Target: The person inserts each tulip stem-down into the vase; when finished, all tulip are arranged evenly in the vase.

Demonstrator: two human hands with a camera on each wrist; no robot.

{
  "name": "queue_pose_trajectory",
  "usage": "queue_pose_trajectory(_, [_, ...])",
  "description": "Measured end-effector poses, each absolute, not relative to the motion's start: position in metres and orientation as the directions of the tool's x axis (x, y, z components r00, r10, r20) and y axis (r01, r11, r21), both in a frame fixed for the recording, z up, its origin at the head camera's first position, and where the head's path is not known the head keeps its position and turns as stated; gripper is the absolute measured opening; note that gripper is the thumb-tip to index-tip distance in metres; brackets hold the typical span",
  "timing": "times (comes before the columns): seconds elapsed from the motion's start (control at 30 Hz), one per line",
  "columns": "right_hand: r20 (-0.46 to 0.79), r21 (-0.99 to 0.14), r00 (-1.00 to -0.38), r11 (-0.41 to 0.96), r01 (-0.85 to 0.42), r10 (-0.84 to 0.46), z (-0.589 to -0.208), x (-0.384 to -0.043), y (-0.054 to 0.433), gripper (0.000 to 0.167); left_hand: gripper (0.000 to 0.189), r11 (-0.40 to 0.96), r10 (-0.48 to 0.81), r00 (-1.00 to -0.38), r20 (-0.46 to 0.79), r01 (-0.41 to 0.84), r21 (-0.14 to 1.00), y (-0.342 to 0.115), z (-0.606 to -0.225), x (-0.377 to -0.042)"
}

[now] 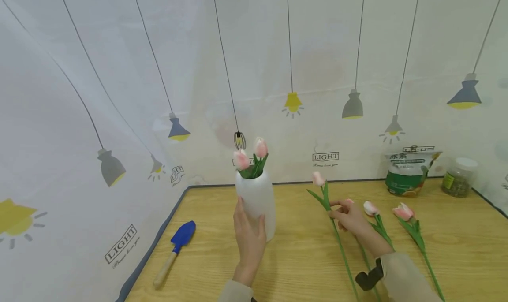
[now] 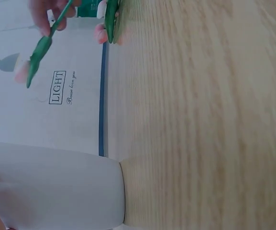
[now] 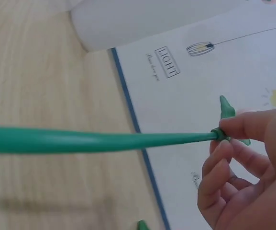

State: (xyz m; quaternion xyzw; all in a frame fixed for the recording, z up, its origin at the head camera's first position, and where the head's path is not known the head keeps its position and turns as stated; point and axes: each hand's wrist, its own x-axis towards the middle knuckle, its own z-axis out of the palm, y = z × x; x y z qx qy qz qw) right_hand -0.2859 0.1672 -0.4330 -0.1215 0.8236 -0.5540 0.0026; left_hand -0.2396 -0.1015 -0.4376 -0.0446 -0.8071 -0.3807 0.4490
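Observation:
My left hand (image 1: pixel 251 242) holds a white vase (image 1: pixel 262 200), thumb on one side and fingers on the other. Two pink tulips (image 1: pixel 241 159) stand in the vase, their lower stems hidden inside it. To the right, my right hand (image 1: pixel 354 222) pinches a pink tulip by its green stem (image 3: pixel 99 141), just below the leaves. That tulip's bloom (image 1: pixel 318 179) points up and away, clear of the table in the left wrist view. Beside and partly behind the right hand lie more tulips, among them a pale one (image 1: pixel 371 208) and a pink one (image 1: pixel 404 212).
A blue trowel (image 1: pixel 183 233) with a wooden handle lies left on the wooden table (image 1: pixel 301 266). At the back right stand a green and white pouch (image 1: pixel 406 178) and a white-lidded jar (image 1: pixel 459 178). A lamp-patterned sheet (image 1: pixel 317 50) hangs behind the table and to its left.

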Motion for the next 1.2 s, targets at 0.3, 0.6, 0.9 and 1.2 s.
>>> queue_pose_trajectory(0.3, [0.206,-0.928,-0.972,0.292,-0.231,-0.115,-0.376,-0.293,0.148,0.042,0.076,0.72,-0.264,-0.588,0.765,0.407,0.562,-0.102,-0.438,-0.239])
queue_pose_trajectory(0.6, [0.341,-0.92,-0.94,0.201,-0.336,-0.009,-0.293,-0.294,0.12,0.041,0.076,0.709,-0.262,-0.591,0.763,0.419,0.567,-0.103,-0.44,-0.24])
queue_pose_trajectory(0.9, [0.477,-0.879,-0.878,0.028,-0.476,0.042,-0.242,-0.278,0.096,0.032,0.077,0.716,-0.284,-0.609,0.741,0.379,0.586,-0.103,-0.44,-0.237])
queue_pose_trajectory(1.2, [0.62,-0.778,-0.779,-0.059,-0.626,0.094,-0.205,-0.272,0.087,0.027,0.077,0.721,-0.271,-0.593,0.758,0.397,0.568,-0.103,-0.439,-0.239])
